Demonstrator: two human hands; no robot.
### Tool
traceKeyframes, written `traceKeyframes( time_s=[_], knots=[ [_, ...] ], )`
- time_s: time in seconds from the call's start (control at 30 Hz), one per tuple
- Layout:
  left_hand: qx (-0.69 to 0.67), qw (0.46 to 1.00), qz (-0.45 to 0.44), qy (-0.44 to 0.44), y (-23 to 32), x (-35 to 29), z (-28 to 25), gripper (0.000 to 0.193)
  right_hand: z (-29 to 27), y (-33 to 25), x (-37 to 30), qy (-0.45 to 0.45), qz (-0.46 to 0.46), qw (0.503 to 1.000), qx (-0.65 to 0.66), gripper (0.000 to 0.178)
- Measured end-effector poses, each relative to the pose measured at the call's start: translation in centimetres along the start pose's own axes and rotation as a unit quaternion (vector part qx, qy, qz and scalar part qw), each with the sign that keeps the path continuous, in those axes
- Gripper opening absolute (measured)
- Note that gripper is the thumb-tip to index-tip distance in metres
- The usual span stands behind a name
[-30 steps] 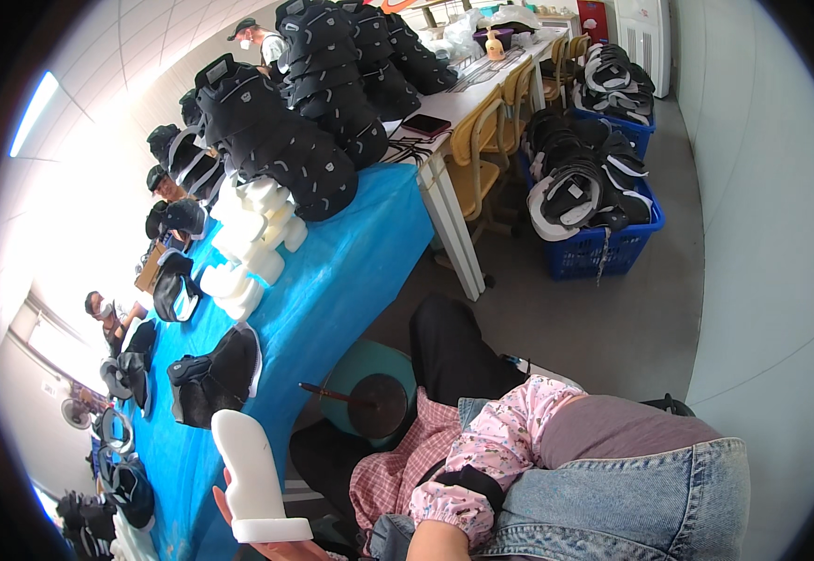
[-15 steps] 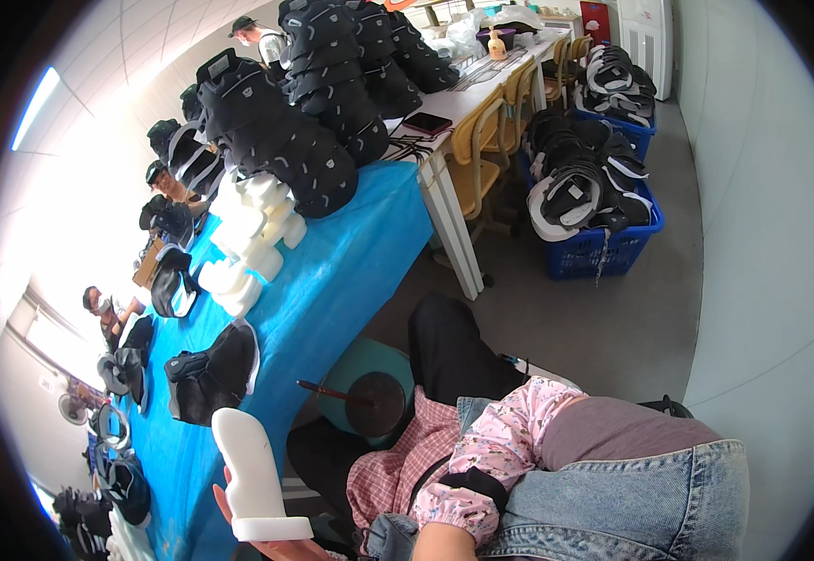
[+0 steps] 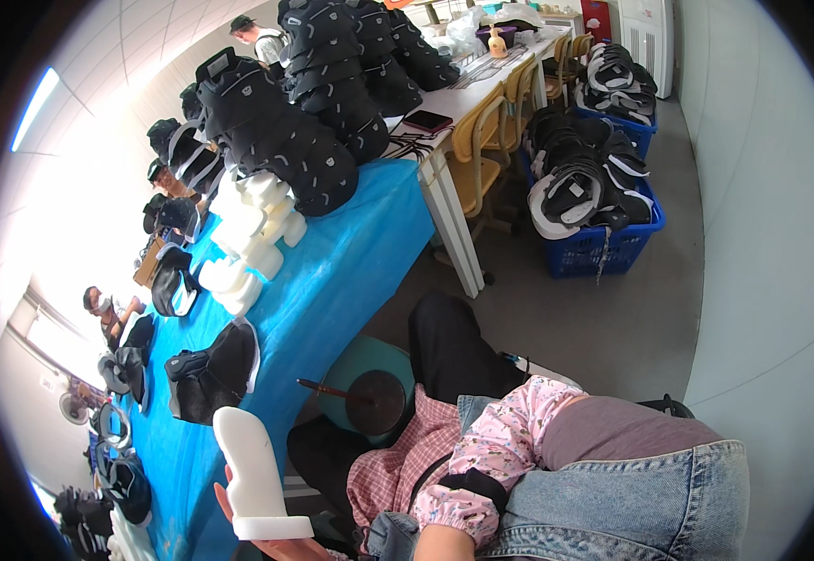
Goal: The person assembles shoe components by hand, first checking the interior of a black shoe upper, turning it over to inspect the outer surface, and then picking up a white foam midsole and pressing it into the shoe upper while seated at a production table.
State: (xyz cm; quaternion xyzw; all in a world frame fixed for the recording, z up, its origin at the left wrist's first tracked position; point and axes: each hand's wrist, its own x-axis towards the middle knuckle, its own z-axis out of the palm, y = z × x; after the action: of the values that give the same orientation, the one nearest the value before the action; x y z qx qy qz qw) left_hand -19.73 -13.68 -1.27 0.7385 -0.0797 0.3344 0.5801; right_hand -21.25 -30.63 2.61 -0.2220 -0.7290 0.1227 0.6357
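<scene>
At the lower left, my left hand (image 3: 285, 550) grips an L-shaped white foam piece (image 3: 250, 458) with a rounded upper end. Its fingers show along the left side of the foam and under its foot. My right forearm (image 3: 446, 544), in a pink patterned sleeve, drops past the lower edge, so the right hand is out of sight. Just beyond the foam, a black padded piece (image 3: 208, 374) with a pale rim lies on the blue-covered table (image 3: 369, 224). Stacked white foam pieces (image 3: 248, 234) sit farther along it.
Tall stacks of black molded pads (image 3: 266, 131) stand behind the foam. A teal round container (image 3: 337, 379) with a brown stick is near my legs. Blue crates (image 3: 603, 257) of padded parts and wooden chairs (image 3: 472, 154) stand at right. Co-workers (image 3: 112, 313) are across the table.
My hand and the white foam piece have hardly moved. Across the table, a capped person and the dark piece before them have shifted slightly.
</scene>
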Motion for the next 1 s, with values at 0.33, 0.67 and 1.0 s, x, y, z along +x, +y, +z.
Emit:
traceKeyframes(
  time_s=[0.33,0.67,1.0],
  knots=[
    [-0.001,1.000,-0.011,0.011,-0.7,0.2,-0.1,0.091,0.1,0.2,0.2,-0.001,0.001,1.000,-0.004,0.043],
    [0.035,0.999,0.004,0.007,2.4,1.1,1.3,0.058,-0.1,0.0,0.0,-0.005,-0.002,1.000,-0.002,0.042],
    [0.026,1.000,0.000,0.012,-0.2,0.2,0.1,0.090,-0.1,0.0,0.1,-0.007,-0.005,1.000,-0.003,0.040]
  ],
)
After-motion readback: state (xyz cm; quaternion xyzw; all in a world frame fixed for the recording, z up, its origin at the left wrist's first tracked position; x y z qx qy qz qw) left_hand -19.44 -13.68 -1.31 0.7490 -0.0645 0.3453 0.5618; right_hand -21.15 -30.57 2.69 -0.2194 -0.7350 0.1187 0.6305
